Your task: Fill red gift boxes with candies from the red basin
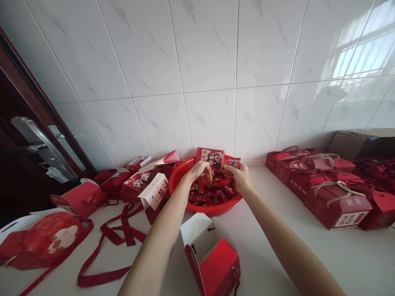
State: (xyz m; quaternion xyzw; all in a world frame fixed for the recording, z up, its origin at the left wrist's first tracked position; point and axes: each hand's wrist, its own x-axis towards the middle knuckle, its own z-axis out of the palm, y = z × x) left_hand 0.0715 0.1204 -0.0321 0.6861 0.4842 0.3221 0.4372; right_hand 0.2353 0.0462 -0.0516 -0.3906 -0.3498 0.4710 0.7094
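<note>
A round red basin [216,210] full of small red wrapped packets [212,195] stands against the tiled wall. Over its left part is my left hand [200,169], fingers closed on a small shiny packet. My right hand [241,176] pinches a red packet with a dark printed character [233,163] at the basin's right side. Between and behind the hands, a flat red box with cartoon figures [212,158] leans upright at the back rim. Nearer to me, below the basin, an open red box with a white inside [212,263] sits between my forearms.
Several red gift boxes [142,181] and a dark red ribbon [120,230] lie at left. Closed red boxes with cord handles [339,201] stand in rows at right, near a cardboard carton [348,144]. A dark door with a metal handle [40,139] is far left.
</note>
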